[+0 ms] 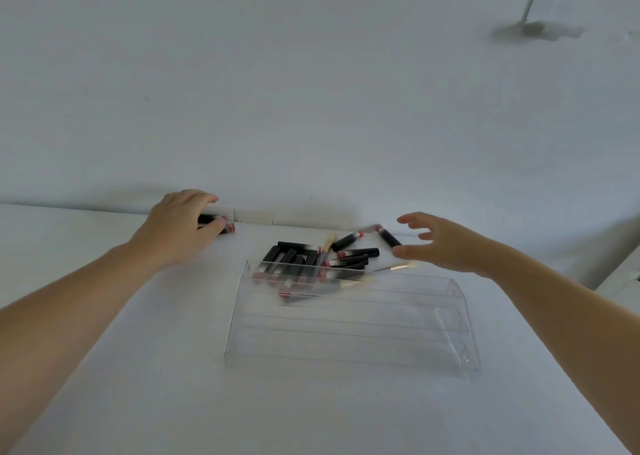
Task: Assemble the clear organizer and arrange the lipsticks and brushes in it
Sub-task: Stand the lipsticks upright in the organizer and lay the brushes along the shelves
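Note:
A clear tiered organizer point(349, 337) lies on the white table in front of me. Behind it sits a loose pile of black lipsticks with pink ends point(298, 260), mixed with small brushes point(398, 267). At the far left, close to the wall, my left hand point(180, 226) is curled over two lipsticks point(221, 224). My right hand point(440, 243) hovers with spread fingers and holds nothing, just right of a single lipstick point(389, 238) near the wall.
The white table point(138, 368) meets a white wall point(311, 108) just behind the pile. A white trunking strip point(252, 216) runs along the wall's foot. A white object's edge point(623, 278) shows at the right.

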`<state>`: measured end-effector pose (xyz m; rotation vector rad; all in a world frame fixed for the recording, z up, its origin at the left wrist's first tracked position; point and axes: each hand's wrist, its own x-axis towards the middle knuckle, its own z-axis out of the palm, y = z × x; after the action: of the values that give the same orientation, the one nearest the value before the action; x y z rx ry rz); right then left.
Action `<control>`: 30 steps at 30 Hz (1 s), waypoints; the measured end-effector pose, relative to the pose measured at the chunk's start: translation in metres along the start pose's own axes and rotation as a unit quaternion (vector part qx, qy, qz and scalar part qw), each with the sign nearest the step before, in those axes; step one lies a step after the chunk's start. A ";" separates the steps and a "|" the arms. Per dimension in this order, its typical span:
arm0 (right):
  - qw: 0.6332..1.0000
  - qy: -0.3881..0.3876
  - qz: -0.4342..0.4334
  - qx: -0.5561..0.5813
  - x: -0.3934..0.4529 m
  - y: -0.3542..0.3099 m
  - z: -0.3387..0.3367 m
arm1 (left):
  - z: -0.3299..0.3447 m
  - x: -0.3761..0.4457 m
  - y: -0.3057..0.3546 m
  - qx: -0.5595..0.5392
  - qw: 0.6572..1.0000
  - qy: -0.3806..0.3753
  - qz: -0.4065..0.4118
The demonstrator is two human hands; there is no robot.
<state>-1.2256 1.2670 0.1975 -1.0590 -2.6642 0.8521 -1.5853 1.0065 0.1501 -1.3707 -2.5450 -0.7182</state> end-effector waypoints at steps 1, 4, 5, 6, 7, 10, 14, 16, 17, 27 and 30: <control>0.999 -0.018 -0.006 -0.026 0.010 0.000 0.002 | 0.003 0.006 -0.003 0.011 1.000 -0.012 -0.008; 0.995 -0.058 -0.002 -0.078 0.034 0.001 0.005 | 0.015 0.019 -0.010 0.020 0.999 -0.030 -0.022; 0.994 -0.063 0.000 -0.085 0.041 0.001 0.007 | 0.018 0.022 -0.012 0.021 0.999 -0.032 -0.023; 0.994 -0.067 -0.001 -0.092 0.047 0.002 0.009 | 0.022 0.023 -0.014 0.023 0.999 -0.034 -0.024; 0.992 -0.070 -0.005 -0.102 0.052 0.003 0.011 | 0.026 0.024 -0.016 0.029 0.999 -0.038 -0.024; 0.988 -0.078 -0.029 -0.134 0.067 0.005 0.020 | 0.036 0.025 -0.020 0.056 0.997 -0.045 -0.014; 0.981 -0.088 -0.056 -0.165 0.079 0.004 0.028 | 0.039 0.027 -0.018 0.071 0.995 -0.067 0.016; 0.970 -0.094 -0.075 -0.214 0.083 0.001 0.034 | 0.040 0.027 -0.014 0.071 0.994 -0.077 0.039; 0.963 -0.094 -0.084 -0.236 0.085 0.000 0.036 | 0.040 0.026 -0.010 0.071 0.993 -0.081 0.050; 0.944 -0.115 -0.108 -0.289 0.107 -0.012 0.049 | 0.047 0.016 0.036 0.088 0.983 -0.112 0.118; 0.946 -0.114 -0.113 -0.281 0.104 -0.011 0.050 | 0.046 0.017 0.038 0.115 0.981 -0.113 0.109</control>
<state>-1.3259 1.3077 0.1551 -0.7450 -3.2480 0.1701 -1.5601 1.0595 0.1286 -1.6930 -2.4855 -0.2323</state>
